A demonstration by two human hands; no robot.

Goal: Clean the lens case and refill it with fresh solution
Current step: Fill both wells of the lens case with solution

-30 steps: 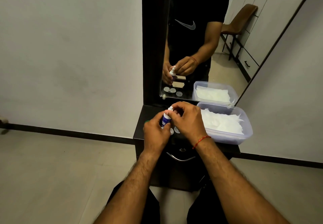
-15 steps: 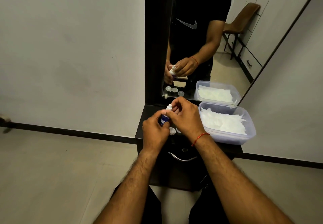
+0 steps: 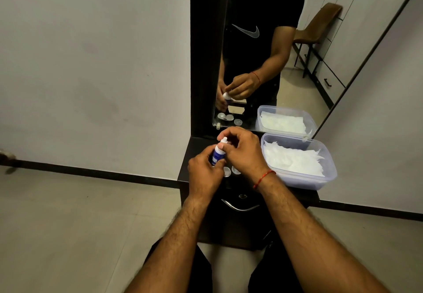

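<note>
A small blue solution bottle point(image 3: 217, 154) with a white tip stands upright above the black cabinet top point(image 3: 194, 155). My left hand point(image 3: 204, 173) is wrapped around its body. My right hand point(image 3: 242, 151) pinches the white top of the bottle with thumb and fingers. Below my hands, the clear round lens case parts point(image 3: 230, 171) lie on the cabinet, partly hidden by my fingers. The mirror point(image 3: 263, 52) shows the same grip and several clear round pieces.
A clear plastic tub point(image 3: 320, 180) of white tissues sits at the right end of the cabinet top, close to my right wrist. A drawer handle point(image 3: 240, 207) is below. Grey walls flank the mirror; tiled floor lies left.
Both hands and the bottle have stayed in nearly the same spot; my right fingers have shifted slightly on the bottle's white top.
</note>
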